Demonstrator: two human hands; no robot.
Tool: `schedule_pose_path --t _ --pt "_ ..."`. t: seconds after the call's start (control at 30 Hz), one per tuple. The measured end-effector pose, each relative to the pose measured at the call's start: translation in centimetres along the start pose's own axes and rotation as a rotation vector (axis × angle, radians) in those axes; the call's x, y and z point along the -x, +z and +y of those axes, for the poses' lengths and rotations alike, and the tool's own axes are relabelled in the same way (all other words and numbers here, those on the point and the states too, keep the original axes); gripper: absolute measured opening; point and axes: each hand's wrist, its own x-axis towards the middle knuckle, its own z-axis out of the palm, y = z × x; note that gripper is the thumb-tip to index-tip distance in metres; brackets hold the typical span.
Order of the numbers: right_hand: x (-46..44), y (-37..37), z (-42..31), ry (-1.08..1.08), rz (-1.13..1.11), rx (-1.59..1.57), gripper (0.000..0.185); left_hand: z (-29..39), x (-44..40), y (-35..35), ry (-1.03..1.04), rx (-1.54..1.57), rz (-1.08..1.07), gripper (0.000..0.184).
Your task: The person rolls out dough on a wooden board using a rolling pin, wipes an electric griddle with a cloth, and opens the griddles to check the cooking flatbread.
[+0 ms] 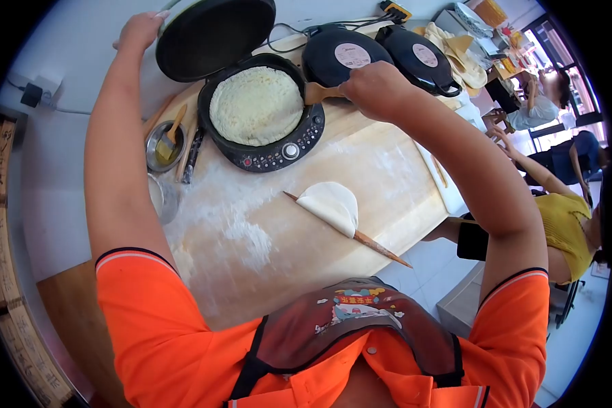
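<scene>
My left hand (141, 31) is closed on the edge of the raised lid (214, 34) of an electric griddle. A round pale flatbread (257, 106) lies in the griddle's black pan (289, 139). My right hand (374, 88) grips a wooden spatula (319, 93), whose flat end is at the right edge of the pan, beside the flatbread. On the floured board, a sheet of white dough (333, 204) hangs folded over a thin tapered rolling pin (381, 249).
Left of the griddle stand a metal bowl (164, 146) with a brush and a clear container (164, 198). Two closed black griddles (340, 54) sit at the back. Flour (248, 238) covers part of the board (285, 272). Other people (568, 228) are at the right.
</scene>
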Motion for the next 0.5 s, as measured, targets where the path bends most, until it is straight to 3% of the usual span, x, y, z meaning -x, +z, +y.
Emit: schedule_pose_path --t 0.13,0.37,0.5 --pt "1.4 -0.9 1.0 0.01 -0.108 -0.255 0.023 -1.4 -3.8 1.1 -0.043 0.028 0.006 0.055" --pt "6.1 6.2 -1.3 0.153 0.014 -0.622 0.033 -2.3 -4.5 3.2 -0.021 0.14 0.201 0.048" --pt "4.9 10.0 -5.8 0.299 0.126 -0.808 0.038 -4.6 -5.4 5.6 -0.044 0.579 0.128 0.048"
